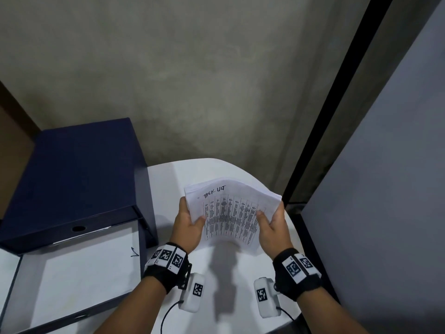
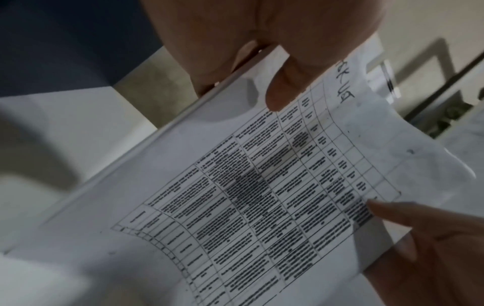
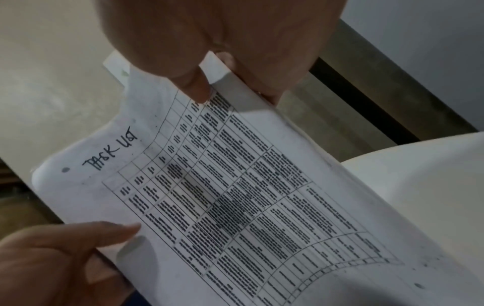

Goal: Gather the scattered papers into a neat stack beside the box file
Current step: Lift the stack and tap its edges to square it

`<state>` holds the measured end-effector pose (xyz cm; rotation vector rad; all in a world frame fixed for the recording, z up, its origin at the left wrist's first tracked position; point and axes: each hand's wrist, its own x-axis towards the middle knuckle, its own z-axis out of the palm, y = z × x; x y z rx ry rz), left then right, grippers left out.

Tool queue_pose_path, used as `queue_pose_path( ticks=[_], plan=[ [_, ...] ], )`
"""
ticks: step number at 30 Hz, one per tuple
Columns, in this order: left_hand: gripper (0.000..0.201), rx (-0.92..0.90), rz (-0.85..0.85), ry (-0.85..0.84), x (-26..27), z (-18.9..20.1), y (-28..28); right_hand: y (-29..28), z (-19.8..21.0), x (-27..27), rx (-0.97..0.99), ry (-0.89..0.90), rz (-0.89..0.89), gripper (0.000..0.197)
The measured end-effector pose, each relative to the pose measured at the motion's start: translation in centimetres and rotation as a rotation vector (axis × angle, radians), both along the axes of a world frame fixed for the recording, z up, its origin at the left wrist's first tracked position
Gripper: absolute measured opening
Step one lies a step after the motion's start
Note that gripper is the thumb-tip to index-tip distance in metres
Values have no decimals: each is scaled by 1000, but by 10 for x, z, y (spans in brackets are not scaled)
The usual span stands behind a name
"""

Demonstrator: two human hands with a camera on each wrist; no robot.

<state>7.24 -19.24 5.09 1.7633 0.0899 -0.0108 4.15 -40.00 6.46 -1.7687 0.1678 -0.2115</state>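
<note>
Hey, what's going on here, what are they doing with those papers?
A person holds a stack of papers above a white table, the left hand gripping its left edge and the right hand its right edge. The top sheet is a printed table with handwriting above it. A dark blue box file lies open on the left. The stack is not yet set down.

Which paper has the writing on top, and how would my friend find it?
Start at the big dark blue box file on the left, then look right across the white table. There the left hand and right hand hold a bundle of papers by its sides. Its top sheet has a printed grid with "TASK LIST" handwritten above it.
</note>
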Motion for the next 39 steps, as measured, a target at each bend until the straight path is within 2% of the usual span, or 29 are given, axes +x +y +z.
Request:
queue_pose_path(
  ticks=[10,13,17,20,23,25,28,30,31,33,35,36,39],
  plan=[
    [58,105,-10,167,14,-20,15,-6,-3,3,20,38,-66,61],
    [57,131,-30,208,18,-31,13,-2,-7,3,24,56,-65,59],
    [53,132,-56,208,18,-38,12,1,-7,5,34,85,-67,45],
    [42,188,-66,163,17,-38,12,-1,-6,8,-8,92,-74,41],
    [36,252,-47,78,15,-24,9,-7,3,12,-44,63,-74,46],
    [27,324,-26,-26,14,-11,7,-13,21,15,-138,-118,-165,54],
    [24,404,-59,-200,18,6,3,-23,56,23,-564,-456,-195,77],
    [29,496,-109,-296,23,16,-3,-24,77,28,-876,-391,-59,84],
    [32,535,-140,-330,25,21,-8,-23,83,29,-968,-291,44,81],
    [35,596,-197,-370,26,28,-15,-27,81,31,-992,-150,207,59],
    [37,603,-230,-377,27,32,-16,-37,75,29,-900,-117,252,27],
    [37,597,-239,-379,26,32,-15,-42,70,28,-847,-118,255,17],
    [23,669,-189,-442,25,25,-5,-58,62,20,-632,-110,231,10]
  ],
)
